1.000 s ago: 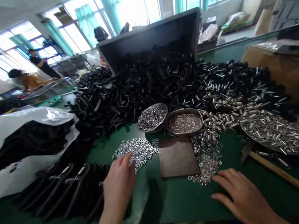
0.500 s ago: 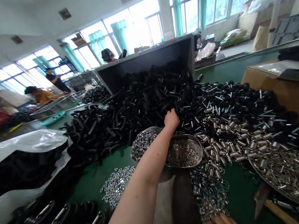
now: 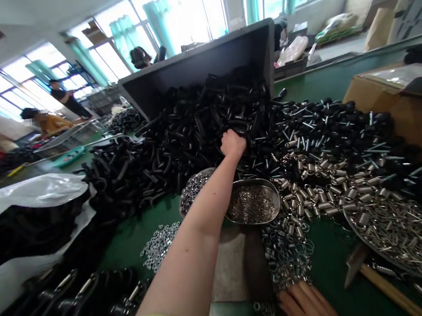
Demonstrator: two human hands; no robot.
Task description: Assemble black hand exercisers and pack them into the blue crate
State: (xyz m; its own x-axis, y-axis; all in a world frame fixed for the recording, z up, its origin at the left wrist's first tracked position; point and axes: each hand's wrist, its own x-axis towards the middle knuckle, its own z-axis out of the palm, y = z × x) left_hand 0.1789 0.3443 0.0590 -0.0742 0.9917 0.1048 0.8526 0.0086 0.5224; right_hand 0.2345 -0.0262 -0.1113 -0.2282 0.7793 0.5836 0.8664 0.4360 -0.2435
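My left hand (image 3: 233,143) reaches far forward into a heap of black curved plastic parts (image 3: 178,146). Its fingers are curled closed among the parts, and what they hold is hidden. Under that forearm stand a bowl of metal rings (image 3: 195,187) and an oval metal dish (image 3: 254,203) of tiny metal pieces. At the bottom, my right hand (image 3: 310,306) lies low with fingers stretched out. Its fingertips touch a spread of small metal rings and clips (image 3: 289,267). Between the arms lies a flat metal plate (image 3: 229,267).
A grey bin (image 3: 198,58) lies tipped behind the heap. Springs (image 3: 316,190), black-headed bolts (image 3: 319,128) and a big tray of metal pins (image 3: 412,240) fill the right. A hammer (image 3: 382,280) lies near. Nuts (image 3: 160,245) and a plastic bag (image 3: 33,194) are left. Other people work behind.
My left hand has pushed a little deeper into the black heap. My right hand has come further into view, fingers over the small rings. The camera view has tilted down slightly.
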